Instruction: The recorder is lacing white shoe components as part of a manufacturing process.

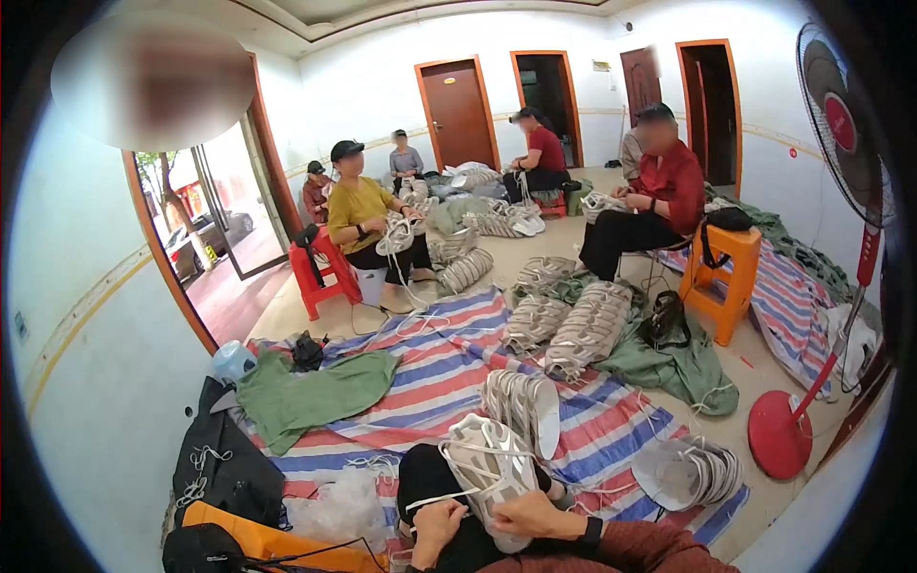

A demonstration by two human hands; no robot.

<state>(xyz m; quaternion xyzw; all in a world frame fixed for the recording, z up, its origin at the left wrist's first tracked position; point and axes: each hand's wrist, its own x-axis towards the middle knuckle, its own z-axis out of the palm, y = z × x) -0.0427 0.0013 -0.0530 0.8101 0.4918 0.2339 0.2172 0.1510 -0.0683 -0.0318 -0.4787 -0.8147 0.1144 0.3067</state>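
Observation:
On my lap lies a beige and white shoe upper [485,465], its pale shoelace [441,498] strung loosely across the front. My left hand [438,530] is closed at the left side of the upper, fingers pinched by the shoelace. Closed over the upper's near right edge, my right hand [527,517] grips it. Just beyond, a row of nested uppers [521,406] lies on the striped sheet [449,358]. Another nested stack [693,473] rests to the right.
A green cloth [315,396] and clear plastic bag [339,508] lie to the left. At right stands a fan with a red base [779,435]. Bundled uppers [587,329] lie ahead. Several people sit working beyond, near a red stool [320,272] and orange stool [721,277].

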